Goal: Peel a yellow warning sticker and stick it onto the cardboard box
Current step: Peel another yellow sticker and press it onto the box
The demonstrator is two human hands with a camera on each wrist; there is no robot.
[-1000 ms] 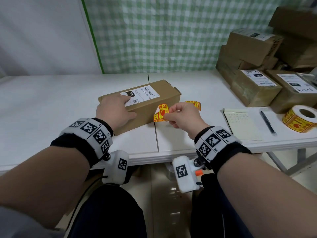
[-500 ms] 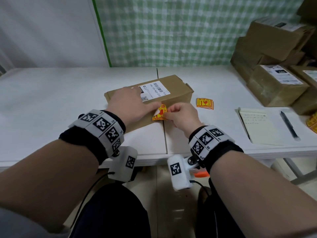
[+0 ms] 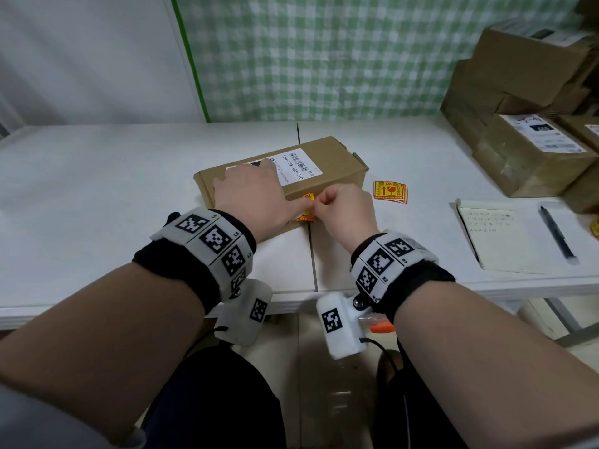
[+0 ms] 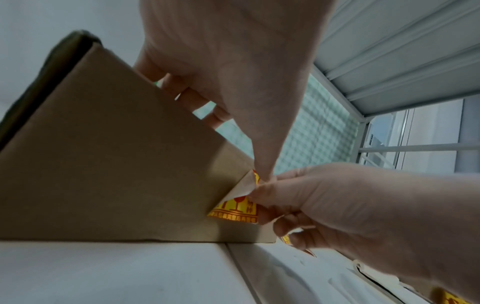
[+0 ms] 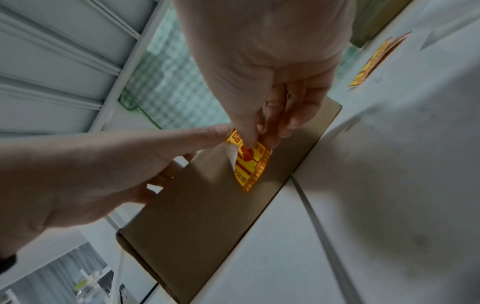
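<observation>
Item: yellow warning sticker (image 5: 250,164); on near side of cardboard box (image 3: 327,163), near tabletop front edge; thin, limp, tacky; my right hand (image 3: 345,210) pinches corner; my left hand (image 3: 251,192) flat, thumb pressing sticker; hold by edges only.

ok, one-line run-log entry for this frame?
phase: sticking | left hand: flat on cardboard box, thumb at sticker | right hand: pinches yellow warning sticker | sticker: lower part on box's near side, top corner lifted

Sticker (image 3: 307,207) now against the box's (image 3: 327,163) near side, left thumb (image 5: 207,133) on it.
</observation>
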